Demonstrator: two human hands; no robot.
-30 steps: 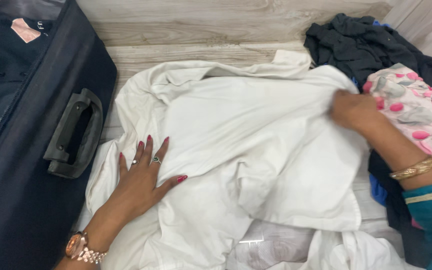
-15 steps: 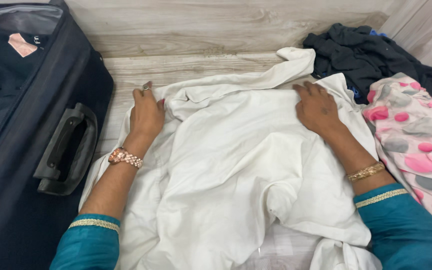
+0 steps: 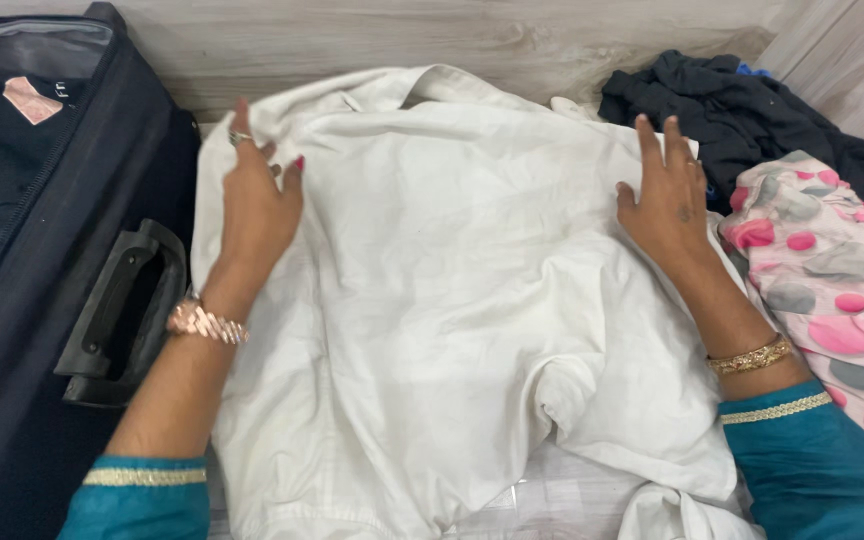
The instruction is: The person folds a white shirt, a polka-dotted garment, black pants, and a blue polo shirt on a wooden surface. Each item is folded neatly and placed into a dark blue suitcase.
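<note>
The soft, light white shirt (image 3: 452,300) is pressed flat under the open left hand (image 3: 257,205) and right hand (image 3: 667,200); its shoulders are judged best for holding.

Left hand (image 3: 252,205): wearing a silver-toned ring with a small dark stone on one finger, near the knuckle. Fingernails showing dark red polish. A rose-gold metal wristwatch with a linked, sparkling bracelet band (image 3: 207,322) is sitting at the left wrist. Left forearm bare down to a teal fabric sleeve edged with a narrow gold woven trim (image 3: 144,478).

Right hand (image 3: 670,205): no ring is showing from this angle. A thin gold bangle with patterned surface (image 3: 750,356) is circling the right wrist. Below it, a matching teal sleeve with gold braided cuff border (image 3: 778,408) is covering the forearm.
</note>
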